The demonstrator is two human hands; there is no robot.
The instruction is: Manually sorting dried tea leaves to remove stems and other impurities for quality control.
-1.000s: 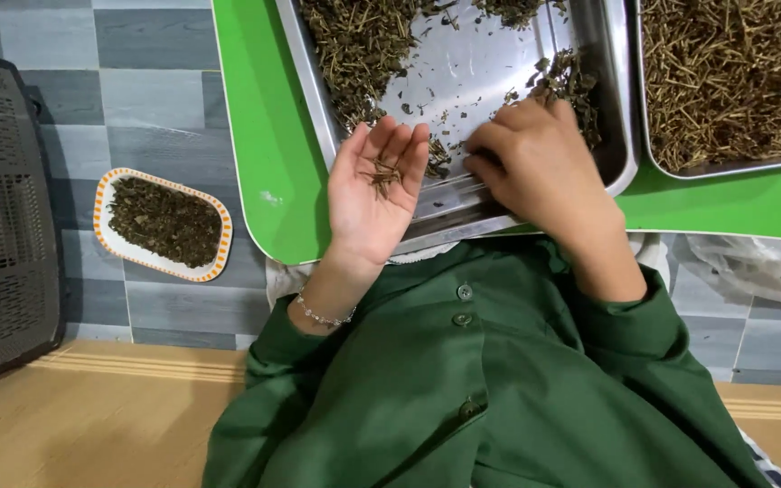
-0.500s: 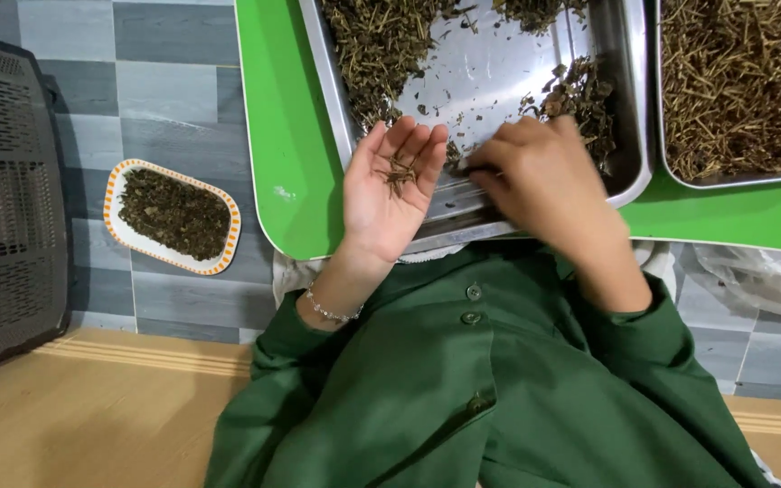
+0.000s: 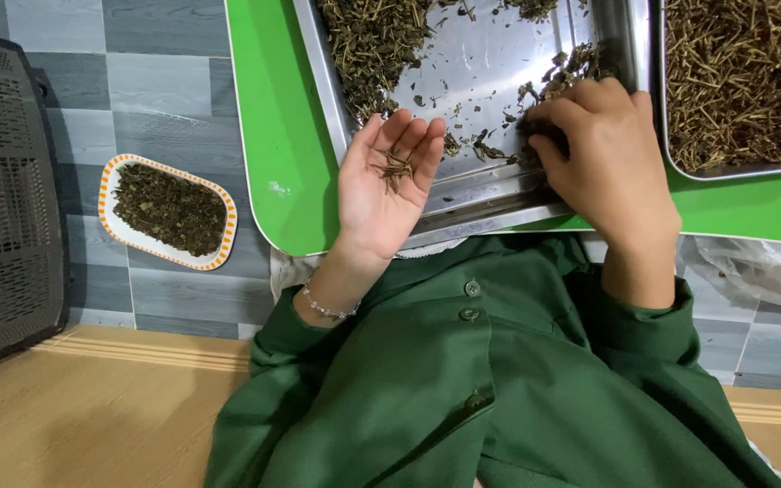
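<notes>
In your left palm: dried stems (image 3: 397,167), light, brittle; pinch gently.
Left hand (image 3: 381,185): your grip lies spread, palm up, cupping them.
Right hand (image 3: 603,154): your fingers pinch dried herb at the steel tray (image 3: 481,194) near edge.
Room: green tray (image 3: 282,136) beneath; open tiles left, beside the small dish (image 3: 169,211).

Dried dark-green herb bits (image 3: 397,168) sit in a small clump on the upturned palm of the left hand (image 3: 381,194). Under the right hand's (image 3: 603,158) fingertips, loose dried leaves (image 3: 571,68) lie scattered across the shiny steel tray (image 3: 485,194).
</notes>
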